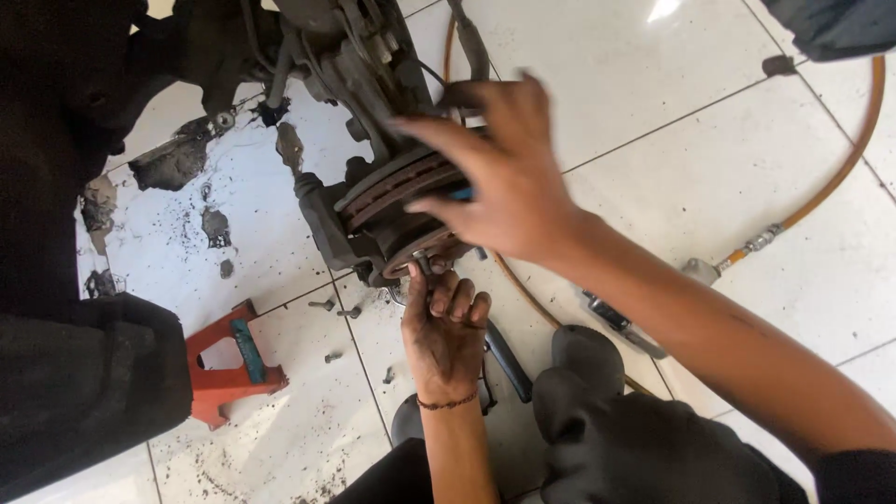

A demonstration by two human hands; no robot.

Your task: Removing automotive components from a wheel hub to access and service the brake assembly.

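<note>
A rusty brake disc (392, 191) with its caliper (322, 219) and hub (411, 247) hangs under a car's wheel arch. My right hand (509, 177) lies over the disc's outer edge with fingers spread; a bit of something blue (462, 193) shows under the palm. My left hand (446, 322), greasy and with a thin bracelet at the wrist, reaches up from below. Its fingers are curled and its thumb and forefinger pinch a wheel stud (422, 263) at the bottom of the hub.
A red jack stand (229, 359) lies on the white tiled floor at left, among dirt flakes and loose bolts (327, 303). An orange air hose (840, 168) runs to a metal tool (616, 322). A black tool handle (509, 359) lies by my knee (597, 420).
</note>
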